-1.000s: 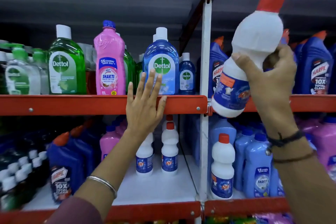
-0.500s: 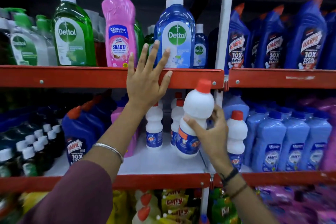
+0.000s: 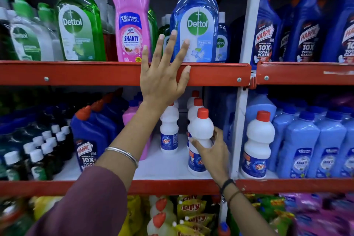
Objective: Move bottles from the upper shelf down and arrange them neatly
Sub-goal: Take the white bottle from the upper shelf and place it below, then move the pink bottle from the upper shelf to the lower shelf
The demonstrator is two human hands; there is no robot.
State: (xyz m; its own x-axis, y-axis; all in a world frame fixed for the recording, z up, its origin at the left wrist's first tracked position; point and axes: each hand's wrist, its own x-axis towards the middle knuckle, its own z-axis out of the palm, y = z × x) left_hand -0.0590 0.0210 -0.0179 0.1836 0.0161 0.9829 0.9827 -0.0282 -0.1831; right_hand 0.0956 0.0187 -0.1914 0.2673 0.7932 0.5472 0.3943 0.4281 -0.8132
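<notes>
Two hands are at work on the shelves in front of us. Our right hand [image 3: 212, 156] is clamped around the middle of a white bottle [image 3: 200, 140] with a red cap and a blue label, fingers wrapped over its front and thumb behind. That bottle stands upright on the white lower shelf [image 3: 168, 168], near the front edge and just beside the white upright post [image 3: 247, 63]; we cannot tell whether its base is fully down on the surface. Behind it stand more white bottles of the same kind, one [image 3: 169, 130] to its left and others in a row further back. Another of the same kind [image 3: 257, 145] stands on the far side of the post, next to pale blue Shakti bottles [image 3: 300, 145].

Our left hand [image 3: 162, 74] is spread flat, fingers apart, holding nothing; its palm lies against the red front rail [image 3: 76, 73] of the shelf above and its fingertips reach up in front of the blue Dettol bottle [image 3: 197, 23]. A pink Shakti bottle [image 3: 130, 17] and a green Dettol bottle [image 3: 78, 23] stand to the left on that shelf, and dark blue Harpic bottles [image 3: 304, 30] to the right of the post.
</notes>
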